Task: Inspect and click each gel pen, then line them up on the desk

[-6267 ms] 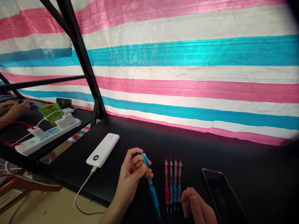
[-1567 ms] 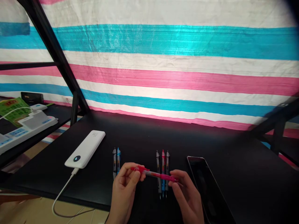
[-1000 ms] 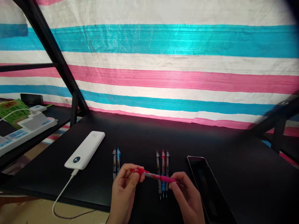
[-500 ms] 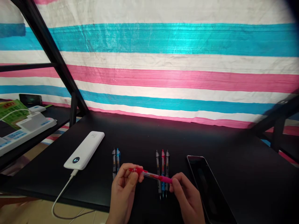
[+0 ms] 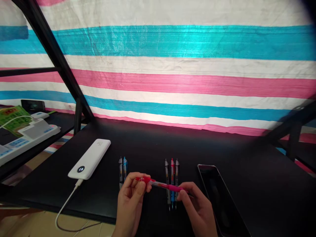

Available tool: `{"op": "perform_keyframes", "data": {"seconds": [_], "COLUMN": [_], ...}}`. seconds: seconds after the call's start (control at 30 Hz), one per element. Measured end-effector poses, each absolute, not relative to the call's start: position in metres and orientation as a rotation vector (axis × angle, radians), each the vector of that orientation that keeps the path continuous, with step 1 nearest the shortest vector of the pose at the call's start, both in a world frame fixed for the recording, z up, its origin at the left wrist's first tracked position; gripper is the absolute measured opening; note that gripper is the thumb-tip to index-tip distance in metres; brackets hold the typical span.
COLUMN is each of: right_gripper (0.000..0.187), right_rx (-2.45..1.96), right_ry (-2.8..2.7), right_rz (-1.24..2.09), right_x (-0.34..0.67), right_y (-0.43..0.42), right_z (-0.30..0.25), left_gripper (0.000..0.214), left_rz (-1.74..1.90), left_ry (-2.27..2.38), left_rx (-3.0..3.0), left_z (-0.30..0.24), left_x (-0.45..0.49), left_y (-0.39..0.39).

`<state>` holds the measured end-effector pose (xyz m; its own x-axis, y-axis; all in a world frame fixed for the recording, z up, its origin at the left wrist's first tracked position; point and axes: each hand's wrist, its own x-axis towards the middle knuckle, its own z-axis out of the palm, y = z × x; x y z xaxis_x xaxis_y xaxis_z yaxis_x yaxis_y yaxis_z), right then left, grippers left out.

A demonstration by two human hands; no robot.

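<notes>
Above the front of the black table, a red retractable pen point(image 5: 160, 185) is held level between both hands. My left hand point(image 5: 133, 197) pinches its clip end between thumb and fingers. At the other end, my right hand point(image 5: 196, 202) grips the pink rubber grip near the tip, which the fingers hide. Behind the red pen lie three pens in a row: a grey pen point(image 5: 166, 171), a pen with red top and blue grip point(image 5: 172, 169), and another grey pen point(image 5: 177, 171). Left of them, a grey pen point(image 5: 120, 172) and a blue pen point(image 5: 125, 164) are partly covered by my left hand.
A white power bank point(image 5: 92, 158) with a plugged-in cable point(image 5: 59, 210) lies on the table point(image 5: 148, 141) at left. A dark phone point(image 5: 219, 194) lies beside my right hand. A power strip point(image 5: 32, 135) rests on the left shelf. Striped sheeting point(image 5: 172, 85) hangs behind.
My right hand's fingers have shifted slightly along the pink grip of the pen. The left hand and the pens on the table stay where they were.
</notes>
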<state>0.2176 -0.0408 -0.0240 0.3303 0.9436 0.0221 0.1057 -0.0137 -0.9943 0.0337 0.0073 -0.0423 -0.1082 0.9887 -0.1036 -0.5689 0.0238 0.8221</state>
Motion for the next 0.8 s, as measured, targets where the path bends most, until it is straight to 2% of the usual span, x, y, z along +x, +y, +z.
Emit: {"op": "perform_keyframes", "data": {"seconds": [0.23, 0.53, 0.8], "right_gripper": [0.021, 0.022, 0.012], "right_rx": [-1.328, -1.034, -0.914], "right_ry": [-0.865, -0.536, -0.501], "right_rz": [0.876, 0.978, 0.971], "right_x": [0.224, 0.232, 0.242], "right_y": [-0.044, -0.043, -0.043], "right_z": [-0.033, -0.046, -0.051], "left_gripper": [0.024, 0.019, 0.021], "left_rz": [1.498, 1.509, 1.520], "left_ry": [0.845, 0.826, 0.838], "left_rx": [0.635, 0.632, 0.571], "left_z": [-0.044, -0.045, -0.044], "left_x": [0.035, 0.034, 0.034], "left_y": [0.007, 0.010, 0.008]}}
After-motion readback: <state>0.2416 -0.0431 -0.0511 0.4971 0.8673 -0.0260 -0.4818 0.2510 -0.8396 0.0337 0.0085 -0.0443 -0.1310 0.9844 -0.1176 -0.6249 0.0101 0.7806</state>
